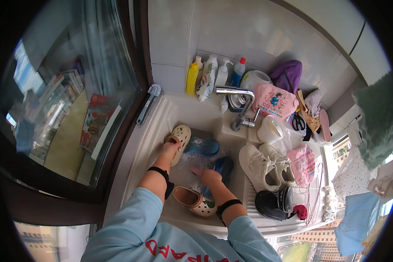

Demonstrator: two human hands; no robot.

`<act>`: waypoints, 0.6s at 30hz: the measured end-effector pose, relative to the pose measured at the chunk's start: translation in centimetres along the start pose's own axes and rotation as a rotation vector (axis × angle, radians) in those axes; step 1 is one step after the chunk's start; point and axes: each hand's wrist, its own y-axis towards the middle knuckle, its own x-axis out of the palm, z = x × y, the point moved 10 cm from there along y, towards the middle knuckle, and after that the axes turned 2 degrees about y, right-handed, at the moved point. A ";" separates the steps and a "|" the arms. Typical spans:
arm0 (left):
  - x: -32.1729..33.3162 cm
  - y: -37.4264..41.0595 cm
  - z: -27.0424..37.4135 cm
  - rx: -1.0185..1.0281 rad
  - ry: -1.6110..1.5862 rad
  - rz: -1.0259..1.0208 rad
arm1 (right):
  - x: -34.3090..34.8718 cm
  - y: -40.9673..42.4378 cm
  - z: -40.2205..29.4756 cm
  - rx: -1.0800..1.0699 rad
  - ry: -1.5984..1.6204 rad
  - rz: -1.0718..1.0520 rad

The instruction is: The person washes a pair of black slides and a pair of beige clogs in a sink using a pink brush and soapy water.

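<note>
My left hand [172, 149] grips a cream clog [181, 133] with a brown lining by its heel end, against the left wall of the sink basin [157, 131]. My right hand [211, 177] is closed around a pink object [196, 171], perhaps a brush, low over the cloudy, sudsy water. Most of that object is hidden by my fingers. The matching clog [196, 201] lies near the basin's front wall, close to my right forearm. A blue slipper [202, 146] sits in the water beyond my hands. A second blue slipper [225, 165] is partly covered by my right hand.
A chrome faucet [240, 98] reaches over the basin. White sneakers [265, 163] and a black shoe [271, 204] stand on the right drainboard. Several bottles [221, 72] line the back wall. A scrub brush [149, 103] lies on the left ledge beside a window frame [118, 157].
</note>
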 end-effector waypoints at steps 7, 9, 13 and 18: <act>1.9 2.7 0.4 0.197 -0.022 0.140 | 5.4 3.4 0.9 -0.081 -0.123 -0.133; 2.8 1.4 -0.2 0.110 0.003 0.055 | 5.1 4.9 2.4 -0.021 -0.109 -0.102; 2.4 -2.4 -2.9 -0.053 0.148 -0.110 | 1.5 3.6 3.0 0.076 -0.005 0.067; 2.7 -5.7 -4.8 -0.059 0.721 -0.362 | 1.6 3.5 3.0 0.064 -0.023 0.061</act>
